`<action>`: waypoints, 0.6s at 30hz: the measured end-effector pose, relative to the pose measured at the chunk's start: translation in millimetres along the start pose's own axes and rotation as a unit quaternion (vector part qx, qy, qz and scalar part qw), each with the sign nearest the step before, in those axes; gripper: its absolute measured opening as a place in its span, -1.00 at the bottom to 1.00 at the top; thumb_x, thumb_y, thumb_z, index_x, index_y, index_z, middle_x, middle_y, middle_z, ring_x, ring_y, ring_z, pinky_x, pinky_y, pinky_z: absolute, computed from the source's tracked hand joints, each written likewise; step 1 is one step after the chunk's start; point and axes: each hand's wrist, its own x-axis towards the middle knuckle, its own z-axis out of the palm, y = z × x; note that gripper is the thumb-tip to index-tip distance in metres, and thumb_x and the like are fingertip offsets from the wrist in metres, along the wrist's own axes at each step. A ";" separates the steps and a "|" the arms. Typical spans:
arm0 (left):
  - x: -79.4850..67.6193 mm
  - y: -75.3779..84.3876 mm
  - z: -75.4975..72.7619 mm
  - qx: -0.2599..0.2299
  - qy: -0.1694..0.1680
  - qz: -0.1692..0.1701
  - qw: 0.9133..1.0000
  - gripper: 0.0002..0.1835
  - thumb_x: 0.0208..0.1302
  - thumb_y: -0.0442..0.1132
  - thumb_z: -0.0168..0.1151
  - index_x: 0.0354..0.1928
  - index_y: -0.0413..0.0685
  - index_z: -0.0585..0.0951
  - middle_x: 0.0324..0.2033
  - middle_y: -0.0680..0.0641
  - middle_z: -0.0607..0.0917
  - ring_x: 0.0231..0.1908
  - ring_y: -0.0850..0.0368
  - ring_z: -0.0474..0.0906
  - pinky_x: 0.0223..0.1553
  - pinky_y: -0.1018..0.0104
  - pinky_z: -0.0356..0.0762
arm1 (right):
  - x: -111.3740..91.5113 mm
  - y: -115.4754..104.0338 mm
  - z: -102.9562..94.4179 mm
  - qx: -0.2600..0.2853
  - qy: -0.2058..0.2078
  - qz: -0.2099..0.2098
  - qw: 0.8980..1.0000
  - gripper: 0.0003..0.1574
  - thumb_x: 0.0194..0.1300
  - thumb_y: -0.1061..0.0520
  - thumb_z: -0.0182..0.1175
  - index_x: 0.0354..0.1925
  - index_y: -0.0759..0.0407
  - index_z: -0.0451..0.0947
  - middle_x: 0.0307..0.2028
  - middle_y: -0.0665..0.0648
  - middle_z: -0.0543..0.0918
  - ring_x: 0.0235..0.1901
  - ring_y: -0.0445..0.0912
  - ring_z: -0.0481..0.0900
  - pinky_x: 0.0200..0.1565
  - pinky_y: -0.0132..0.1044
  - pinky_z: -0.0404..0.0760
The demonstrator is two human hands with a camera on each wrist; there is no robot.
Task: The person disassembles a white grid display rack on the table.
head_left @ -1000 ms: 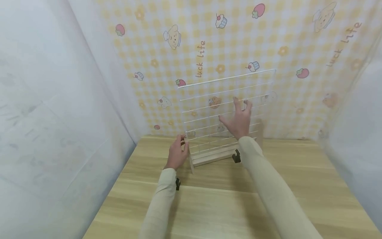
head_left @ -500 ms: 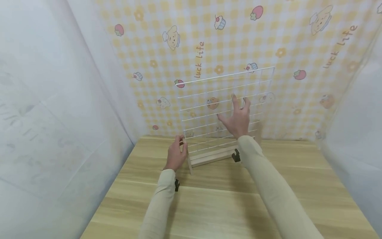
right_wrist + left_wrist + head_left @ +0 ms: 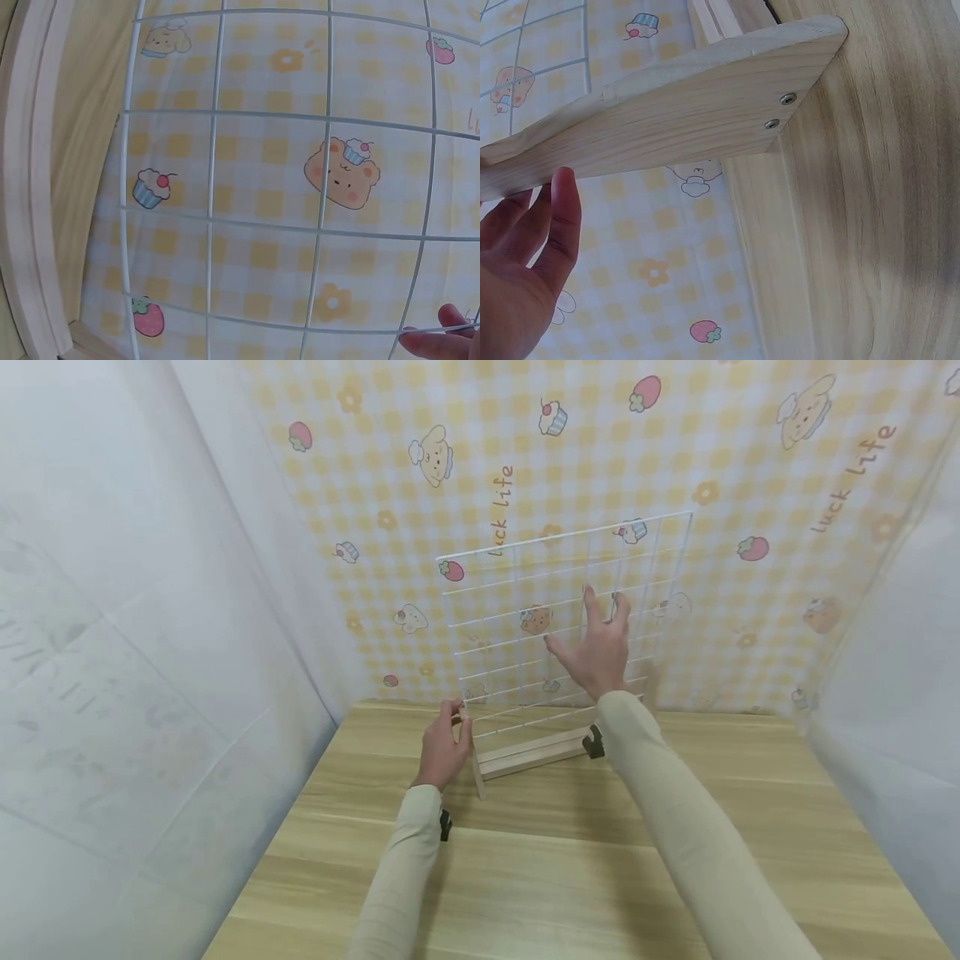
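Observation:
A white wire grid panel (image 3: 564, 536) stands upright, leaning slightly, above a wooden stand (image 3: 532, 757) with two end pieces and low rails. My right hand (image 3: 600, 652) holds the grid near its middle, fingers spread and hooked at the wires; in the right wrist view its fingertips (image 3: 431, 343) meet a wire at the lower right. The stand's left end piece (image 3: 682, 112) is gripped by my left hand (image 3: 442, 750), thumb and fingers at its upper part. Screw heads (image 3: 788, 98) show low on that piece. My right arm hides part of the stand.
The stand rests on a wood-grain table (image 3: 525, 885) close to its back edge. Behind it hangs a yellow checked cloth (image 3: 592, 460) with cartoon prints. White sheeting (image 3: 135, 652) borders the left side, and more white sheeting (image 3: 900, 710) the right.
The grid has risen a little, its top bar now higher against the cloth, and my right hand has moved up with it. My left hand stays on the stand's end piece.

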 end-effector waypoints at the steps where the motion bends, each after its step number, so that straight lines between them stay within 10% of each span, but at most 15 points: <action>1: 0.1 0.1 -0.1 0.001 0.000 0.000 1.000 -0.61 0.53 -0.16 0.05 0.27 -0.19 0.39 0.21 -0.32 0.59 0.16 -0.26 0.64 0.13 -0.12 0.66 | 1.1 -1.2 -0.6 -0.002 0.001 0.000 1.000 0.17 -0.02 -0.16 0.53 0.48 0.05 0.26 0.40 0.50 0.15 0.29 0.49 0.37 0.03 0.31 0.66; 18: 0.2 -1.0 1.3 0.003 0.000 0.003 1.000 -0.62 0.53 -0.16 0.05 0.26 -0.19 0.39 0.20 -0.30 0.60 0.16 -0.25 0.64 0.18 -0.11 0.63 | 22.0 -21.9 -15.8 0.000 0.024 -0.023 0.999 0.16 -0.02 -0.19 0.53 0.46 0.06 0.29 0.41 0.49 0.14 0.29 0.46 0.37 -0.04 0.28 0.69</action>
